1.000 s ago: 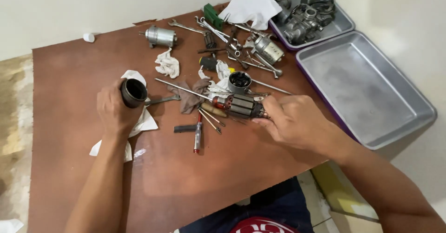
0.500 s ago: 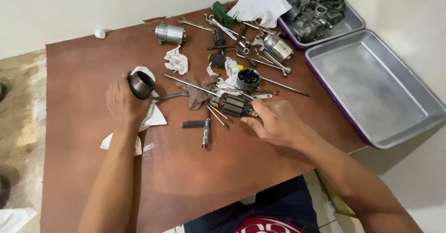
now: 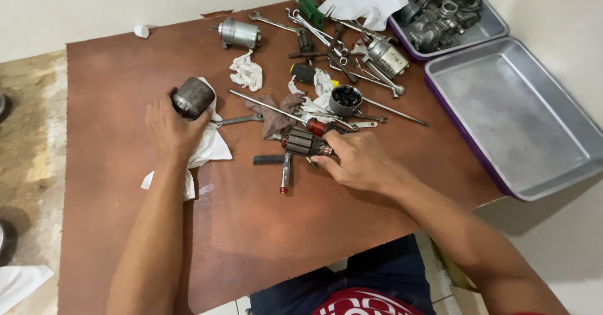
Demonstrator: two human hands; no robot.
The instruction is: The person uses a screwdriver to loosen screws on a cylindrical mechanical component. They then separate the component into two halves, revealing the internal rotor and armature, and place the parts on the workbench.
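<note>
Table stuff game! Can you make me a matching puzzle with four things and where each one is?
Things:
1. dark metal cylinder
2. motor armature
3. empty metal tray
4. small white cap

Places:
A. far left table edge, by the wall
B. in the left hand
C. right of the table
D. at the right hand fingertips

Pairs: 1-B, 2-D, 3-C, 4-A

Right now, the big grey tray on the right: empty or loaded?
Empty. The large grey tray shows only its bare, scuffed metal floor, while the smaller tray behind it holds metal engine parts.
</note>
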